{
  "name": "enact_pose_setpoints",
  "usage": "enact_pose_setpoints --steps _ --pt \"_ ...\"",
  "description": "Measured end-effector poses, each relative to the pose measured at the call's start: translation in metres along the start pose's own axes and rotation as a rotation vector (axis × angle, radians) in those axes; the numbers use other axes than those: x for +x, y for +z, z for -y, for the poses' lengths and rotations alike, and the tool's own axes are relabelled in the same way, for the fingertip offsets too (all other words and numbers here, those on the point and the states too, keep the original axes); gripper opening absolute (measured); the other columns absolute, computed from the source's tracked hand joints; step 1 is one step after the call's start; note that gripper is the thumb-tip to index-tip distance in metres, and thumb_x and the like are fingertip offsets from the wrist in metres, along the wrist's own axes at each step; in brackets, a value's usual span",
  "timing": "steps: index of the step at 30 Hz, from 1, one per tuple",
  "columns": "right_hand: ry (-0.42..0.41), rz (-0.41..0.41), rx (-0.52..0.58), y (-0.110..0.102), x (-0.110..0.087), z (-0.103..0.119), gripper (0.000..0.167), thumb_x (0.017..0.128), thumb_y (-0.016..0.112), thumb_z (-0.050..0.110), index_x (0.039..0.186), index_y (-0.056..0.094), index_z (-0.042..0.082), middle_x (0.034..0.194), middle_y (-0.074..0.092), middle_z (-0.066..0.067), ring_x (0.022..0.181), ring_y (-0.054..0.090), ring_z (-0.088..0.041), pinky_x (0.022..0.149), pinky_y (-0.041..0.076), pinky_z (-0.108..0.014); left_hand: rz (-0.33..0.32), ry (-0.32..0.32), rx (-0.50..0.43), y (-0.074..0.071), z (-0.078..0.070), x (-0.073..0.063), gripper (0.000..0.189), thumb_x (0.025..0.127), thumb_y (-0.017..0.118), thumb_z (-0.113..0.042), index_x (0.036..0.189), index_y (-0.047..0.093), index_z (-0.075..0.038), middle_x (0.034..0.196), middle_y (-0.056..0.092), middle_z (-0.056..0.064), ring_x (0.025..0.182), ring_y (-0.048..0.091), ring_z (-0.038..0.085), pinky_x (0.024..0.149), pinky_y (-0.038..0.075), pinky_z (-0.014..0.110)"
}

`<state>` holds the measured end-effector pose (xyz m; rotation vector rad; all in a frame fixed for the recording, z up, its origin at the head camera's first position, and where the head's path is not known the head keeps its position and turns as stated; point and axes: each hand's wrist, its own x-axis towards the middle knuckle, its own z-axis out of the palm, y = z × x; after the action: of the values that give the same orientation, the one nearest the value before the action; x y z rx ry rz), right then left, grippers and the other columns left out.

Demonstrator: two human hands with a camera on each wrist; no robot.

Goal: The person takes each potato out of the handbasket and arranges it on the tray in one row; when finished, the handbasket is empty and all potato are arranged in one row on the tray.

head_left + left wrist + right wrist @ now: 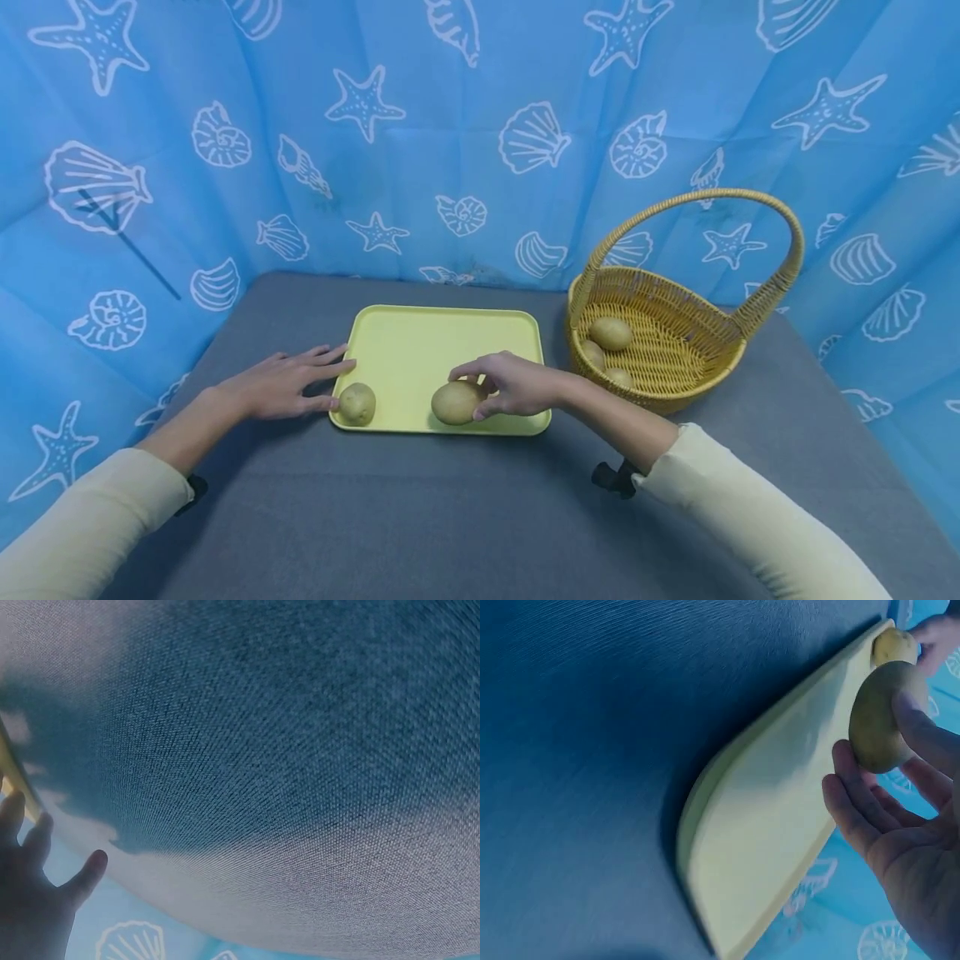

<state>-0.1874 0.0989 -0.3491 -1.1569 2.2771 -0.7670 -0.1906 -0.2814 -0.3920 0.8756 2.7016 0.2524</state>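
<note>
My right hand (513,385) grips a potato (456,402) between thumb and fingers, over the front middle of the yellow tray (420,342). In the right wrist view the held potato (881,716) shows clear of the tray's surface. A second potato (357,403) sits in the tray's front left corner. With fingers spread, my left hand (288,385) lies along the tray's left edge, its fingertips at the rim and close beside that second potato. In the left wrist view only part of the left hand (37,870) shows, at the lower left.
To the right of the tray stands a wicker basket (675,379) with a tall arched handle; several potatoes (611,333) lie in its left side. A grey cloth (420,517) covers the table. Behind hangs a blue curtain (465,150) printed with shells and starfish.
</note>
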Motion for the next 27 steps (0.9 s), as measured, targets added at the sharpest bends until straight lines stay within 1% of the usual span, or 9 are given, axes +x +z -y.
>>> enact_pose_setpoints --steps 3,6,9,13,16,19,23,27 --pt "-0.01 -0.002 -0.036 0.009 0.015 0.003 0.055 0.086 0.079 0.013 0.136 0.058 0.005 0.117 0.066 -0.012 0.097 0.068 -0.016 0.086 0.054 -0.033 0.002 -0.002 0.001 0.001 0.0 0.0 0.076 0.096 0.048 -0.065 0.156 0.037 -0.019 0.163 0.024 0.013 0.147 0.023 0.041 0.103 0.021 0.077" --pt "-0.035 0.006 -0.056 0.016 0.029 0.007 0.054 0.087 0.079 0.014 0.136 0.058 0.005 0.116 0.066 -0.011 0.091 0.066 -0.015 0.083 0.052 -0.03 0.009 -0.013 0.0 0.001 0.001 0.001 0.076 0.096 0.047 -0.065 0.156 0.036 -0.019 0.164 0.022 0.012 0.148 0.022 0.041 0.103 0.02 0.077" --pt "-0.047 -0.003 -0.071 0.022 0.041 0.012 0.054 0.088 0.078 0.014 0.137 0.057 0.004 0.117 0.066 -0.011 0.092 0.067 -0.017 0.083 0.052 -0.028 0.014 -0.024 -0.001 0.001 0.001 0.001 0.077 0.096 0.046 -0.066 0.156 0.036 -0.02 0.164 0.021 0.011 0.148 0.021 0.041 0.104 0.019 0.077" --pt "-0.032 -0.027 -0.111 0.028 0.053 0.019 0.053 0.089 0.077 0.014 0.137 0.057 0.002 0.114 0.068 -0.011 0.093 0.067 -0.016 0.083 0.051 -0.027 0.012 -0.017 0.0 0.001 0.002 0.002 0.076 0.097 0.046 -0.066 0.157 0.036 -0.02 0.164 0.021 0.012 0.148 0.021 0.042 0.103 0.02 0.078" --pt "0.0 -0.056 -0.14 0.033 0.059 0.023 0.052 0.089 0.077 0.016 0.136 0.059 0.002 0.108 0.071 -0.009 0.086 0.065 -0.013 0.079 0.051 -0.026 0.011 -0.015 -0.001 0.001 0.002 0.001 0.076 0.097 0.046 -0.065 0.157 0.035 -0.02 0.164 0.021 0.012 0.148 0.021 0.042 0.103 0.02 0.077" --pt "0.029 -0.091 -0.144 0.037 0.065 0.025 0.052 0.088 0.078 0.018 0.135 0.061 0.002 0.105 0.073 -0.009 0.081 0.063 -0.01 0.076 0.05 -0.025 0.011 -0.015 -0.002 0.001 0.002 0.001 0.075 0.097 0.046 -0.065 0.157 0.035 -0.02 0.164 0.021 0.012 0.148 0.021 0.042 0.103 0.02 0.077" --pt "0.047 -0.113 -0.13 0.04 0.068 0.025 0.052 0.087 0.079 0.018 0.134 0.061 0.003 0.107 0.073 -0.009 0.083 0.065 -0.011 0.078 0.05 -0.026 0.009 -0.008 -0.003 0.001 0.002 0.0 0.074 0.098 0.046 -0.064 0.156 0.036 -0.019 0.164 0.022 0.013 0.147 0.022 0.042 0.102 0.021 0.077" --pt "0.052 -0.09 -0.105 0.039 0.065 0.023 0.054 0.089 0.078 0.019 0.137 0.058 0.004 0.114 0.071 -0.011 0.087 0.068 -0.013 0.08 0.051 -0.026 -0.002 0.005 -0.002 0.001 0.0 0.001 0.074 0.098 0.048 -0.063 0.156 0.037 -0.018 0.163 0.023 0.013 0.147 0.023 0.043 0.102 0.023 0.077"
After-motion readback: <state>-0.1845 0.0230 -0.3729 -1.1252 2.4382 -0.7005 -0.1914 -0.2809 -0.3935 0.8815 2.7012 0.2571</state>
